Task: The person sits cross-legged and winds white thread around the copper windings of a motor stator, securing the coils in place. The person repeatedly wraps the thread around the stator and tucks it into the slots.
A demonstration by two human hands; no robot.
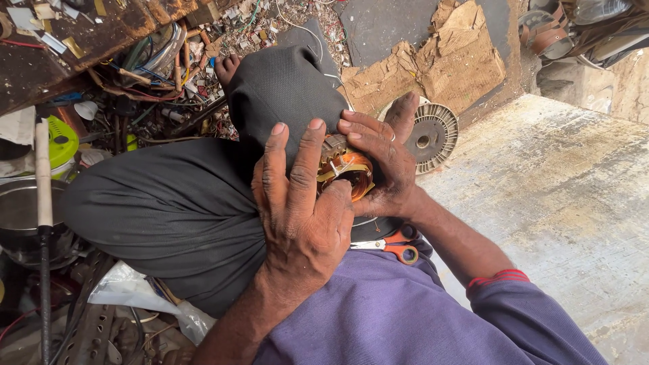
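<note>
A person sits on a pale, worn concrete floor (561, 203) with torn brown cardboard (446, 64) at twelve o'clock and a heap of tangled wires and scrap (155, 74) at ten. At frame centre, on the dark-trousered knee, the copper-wound round motor stator (348, 172) faces upward, axis toward the camera. The left hand (301, 209) and right hand (378, 165) both clasp it.

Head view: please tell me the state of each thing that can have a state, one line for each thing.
Copper-wound motor coil: gripped between both hands, resting against the knee.
Left hand: closed over the coil's left side, fingers pointing up.
Right hand: closed on the coil's right side.
Scissors with orange handles: lying in the lap, blades hidden.
Round finned metal disc: lying flat on the floor, partly covered by a foot.
Torn cardboard: lying flat, ragged.
</note>
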